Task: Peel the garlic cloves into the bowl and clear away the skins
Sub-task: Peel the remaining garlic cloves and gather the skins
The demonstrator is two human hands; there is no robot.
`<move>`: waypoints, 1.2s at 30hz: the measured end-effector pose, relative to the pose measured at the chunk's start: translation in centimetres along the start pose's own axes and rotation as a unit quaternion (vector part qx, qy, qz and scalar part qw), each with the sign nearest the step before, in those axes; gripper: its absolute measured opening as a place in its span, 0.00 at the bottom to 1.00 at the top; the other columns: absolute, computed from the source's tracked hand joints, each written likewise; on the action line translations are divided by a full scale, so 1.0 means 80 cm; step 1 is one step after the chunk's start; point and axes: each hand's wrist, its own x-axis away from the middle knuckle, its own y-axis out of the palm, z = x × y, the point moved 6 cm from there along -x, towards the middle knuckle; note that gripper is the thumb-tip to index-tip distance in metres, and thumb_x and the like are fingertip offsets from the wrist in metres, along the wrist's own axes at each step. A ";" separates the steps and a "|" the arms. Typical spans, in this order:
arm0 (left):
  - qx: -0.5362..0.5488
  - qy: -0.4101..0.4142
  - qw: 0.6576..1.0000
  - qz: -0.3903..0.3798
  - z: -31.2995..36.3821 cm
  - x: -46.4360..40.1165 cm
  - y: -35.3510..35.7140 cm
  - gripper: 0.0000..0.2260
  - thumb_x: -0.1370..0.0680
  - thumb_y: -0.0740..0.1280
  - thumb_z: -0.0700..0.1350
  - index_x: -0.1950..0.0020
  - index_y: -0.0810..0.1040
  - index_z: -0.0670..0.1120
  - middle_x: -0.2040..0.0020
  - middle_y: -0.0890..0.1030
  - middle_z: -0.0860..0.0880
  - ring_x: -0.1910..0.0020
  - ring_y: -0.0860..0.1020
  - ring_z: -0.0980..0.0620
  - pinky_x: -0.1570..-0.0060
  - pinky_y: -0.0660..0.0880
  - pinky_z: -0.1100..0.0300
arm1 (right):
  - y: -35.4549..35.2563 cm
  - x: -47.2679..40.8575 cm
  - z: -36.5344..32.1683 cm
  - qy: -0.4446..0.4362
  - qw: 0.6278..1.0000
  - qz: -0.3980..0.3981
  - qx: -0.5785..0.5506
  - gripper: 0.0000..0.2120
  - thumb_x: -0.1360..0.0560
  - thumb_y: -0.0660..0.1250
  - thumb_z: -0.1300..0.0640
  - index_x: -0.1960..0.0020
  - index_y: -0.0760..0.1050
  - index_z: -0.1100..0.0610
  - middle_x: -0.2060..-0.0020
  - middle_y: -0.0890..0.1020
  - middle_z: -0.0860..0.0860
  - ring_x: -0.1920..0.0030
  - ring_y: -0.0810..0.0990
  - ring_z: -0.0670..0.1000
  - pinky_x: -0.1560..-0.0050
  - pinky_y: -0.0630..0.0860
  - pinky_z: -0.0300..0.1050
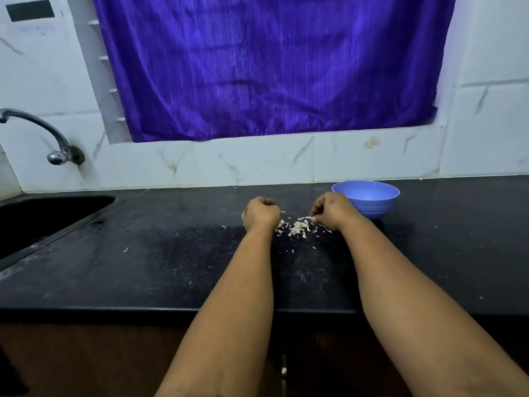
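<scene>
Black desk point(171, 267) is carrying a skins pile point(297, 227) btwn both hands, left hand point(261, 214) clenching w/ contents hidden, right hand point(332, 211) pinching skin bits beside blue bowl point(369, 203), so peeling's prob done, clearing remaining.

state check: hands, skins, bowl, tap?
left hand: fingers curled into a fist, contents hidden
right hand: fingertips pinching at the skins
garlic skins: loose pile on the counter, between the hands
blue bowl: upright, contents not visible
tap: no water running
</scene>
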 end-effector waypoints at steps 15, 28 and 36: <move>-0.067 0.017 0.998 -0.007 -0.013 -0.015 -0.010 0.10 0.25 0.67 0.40 0.45 0.82 0.47 0.45 0.82 0.47 0.42 0.77 0.49 0.47 0.72 0.62 | 0.034 -0.003 -0.020 -0.006 1.000 0.016 -0.001 0.03 0.27 0.70 0.66 0.54 0.82 0.61 0.59 0.83 0.56 0.62 0.78 0.51 0.60 0.71 0.38; -0.241 0.112 0.960 -0.087 -0.011 -0.017 0.021 0.08 0.25 0.72 0.46 0.51 0.84 0.43 0.49 0.83 0.45 0.45 0.78 0.48 0.43 0.75 0.59 | 0.015 -0.009 -0.003 0.005 0.990 0.114 -0.083 0.09 0.25 0.65 0.69 0.50 0.83 0.62 0.52 0.84 0.59 0.55 0.82 0.56 0.51 0.77 0.43; -0.250 0.102 0.960 -0.081 -0.009 -0.016 0.015 0.12 0.20 0.59 0.48 0.42 0.76 0.45 0.40 0.78 0.45 0.37 0.71 0.44 0.41 0.71 0.53 | 0.032 -0.006 0.008 0.064 0.990 -0.053 0.111 0.23 0.31 0.73 0.41 0.46 0.80 0.58 0.49 0.83 0.54 0.47 0.80 0.54 0.45 0.77 0.46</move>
